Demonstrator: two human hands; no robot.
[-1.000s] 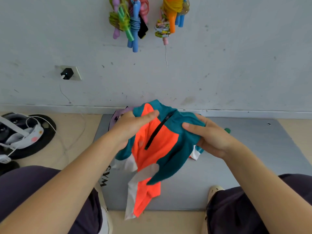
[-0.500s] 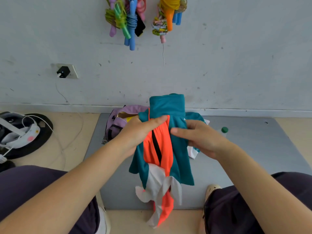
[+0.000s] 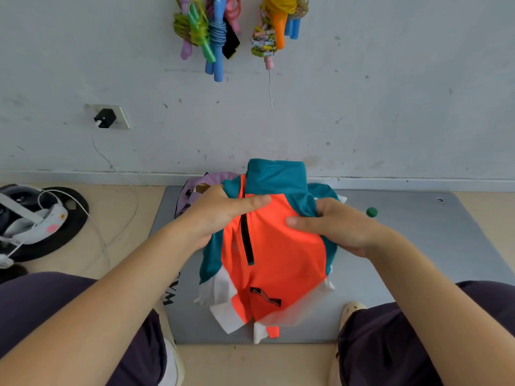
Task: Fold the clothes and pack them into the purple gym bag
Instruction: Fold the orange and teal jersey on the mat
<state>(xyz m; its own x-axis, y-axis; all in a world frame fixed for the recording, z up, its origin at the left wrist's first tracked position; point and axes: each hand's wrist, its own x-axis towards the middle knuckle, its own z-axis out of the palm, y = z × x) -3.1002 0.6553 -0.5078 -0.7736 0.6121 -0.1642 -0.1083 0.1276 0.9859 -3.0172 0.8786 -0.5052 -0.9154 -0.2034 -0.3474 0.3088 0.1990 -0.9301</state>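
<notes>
Your fingers are wrapped around the garment on both sides: your left hand (image 3: 220, 215) grips the upper left of the orange, teal and white zip-front sports top (image 3: 274, 246), thumb laid flat across the orange chest panel, other fingers tucked behind the cloth; your right hand (image 3: 337, 227) grips the upper right the same way, thumb on the front. You hold the top up in the air in front of you, above the grey foam floor mat (image 3: 404, 246). Its long axis runs up and down, teal collar at the top, away from you, white hem hanging loose toward your knees. The black zip sits left of centre, just below your left thumb.

The soft purple gym bag (image 3: 195, 188) lies on the mat behind the top, up and to the left, mostly hidden by your left hand and the cloth. That puts your left hand nearer the bag. The top looks only partly folded, so it probably needs laying down, collar away from you, before packing.
</notes>
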